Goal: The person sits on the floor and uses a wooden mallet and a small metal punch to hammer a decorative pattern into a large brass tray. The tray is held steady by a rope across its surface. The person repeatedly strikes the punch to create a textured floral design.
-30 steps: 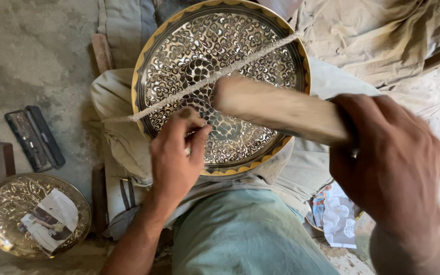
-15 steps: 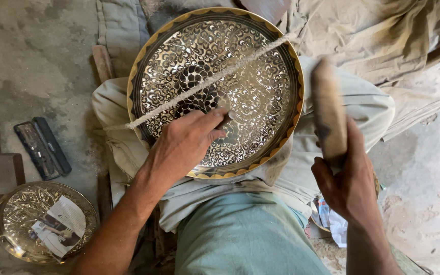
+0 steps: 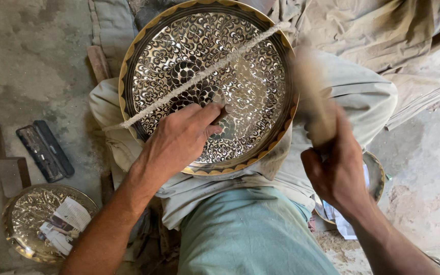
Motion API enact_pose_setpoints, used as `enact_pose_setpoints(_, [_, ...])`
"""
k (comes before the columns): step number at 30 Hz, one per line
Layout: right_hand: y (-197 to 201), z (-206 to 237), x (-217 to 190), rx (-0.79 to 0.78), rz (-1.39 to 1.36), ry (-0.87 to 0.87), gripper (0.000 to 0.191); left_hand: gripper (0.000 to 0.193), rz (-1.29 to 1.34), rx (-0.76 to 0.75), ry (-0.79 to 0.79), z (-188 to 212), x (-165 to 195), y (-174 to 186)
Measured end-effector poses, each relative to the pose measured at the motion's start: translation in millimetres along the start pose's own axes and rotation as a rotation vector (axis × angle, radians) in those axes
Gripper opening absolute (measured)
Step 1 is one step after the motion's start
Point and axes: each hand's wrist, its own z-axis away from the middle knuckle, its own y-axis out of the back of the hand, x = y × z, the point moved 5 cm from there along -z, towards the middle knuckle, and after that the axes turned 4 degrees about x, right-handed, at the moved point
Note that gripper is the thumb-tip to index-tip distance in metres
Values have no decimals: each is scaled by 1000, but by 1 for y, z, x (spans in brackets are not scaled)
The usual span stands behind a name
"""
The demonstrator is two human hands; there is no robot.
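Note:
A large round engraved metal plate (image 3: 260,86) with a gold rim rests tilted on my lap. A white cord (image 3: 199,76) runs diagonally across it. My left hand (image 3: 179,140) lies on the plate's lower middle, pinching a small dark chisel (image 3: 221,113) against the pattern. At the plate's right edge, my right hand (image 3: 337,170) grips the handle of a wooden mallet (image 3: 314,104), which is raised and blurred.
A smaller engraved plate (image 3: 24,211) with papers on it lies on the floor at lower left. A dark flat tool case (image 3: 44,150) and a wooden block (image 3: 8,173) are beside it. Another plate's rim (image 3: 378,175) shows under my right hand. Cloth covers the upper right.
My right hand has drawn back to the right, turning the mallet from lying across the plate to upright at its right edge. My left hand stays on the chisel.

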Motion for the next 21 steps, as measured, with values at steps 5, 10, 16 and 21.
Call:
enact_pose_setpoints(5, [-2, 2, 7, 13, -301, -147, 69, 39, 5, -47, 36, -3, 2, -1])
enact_pose_setpoints(10, [0, 1, 1, 25, -51, 39, 73, 39, 15, -33, 14, -5, 5, 0])
enact_pose_setpoints(16, [1, 5, -2, 67, 41, 121, 70, 38, 16, -20, -10, -5, 6, 3])
enact_pose_setpoints(21, [1, 8, -4, 88, -45, 83, 70, 34, 9, -43, -9, -5, 4, 1])
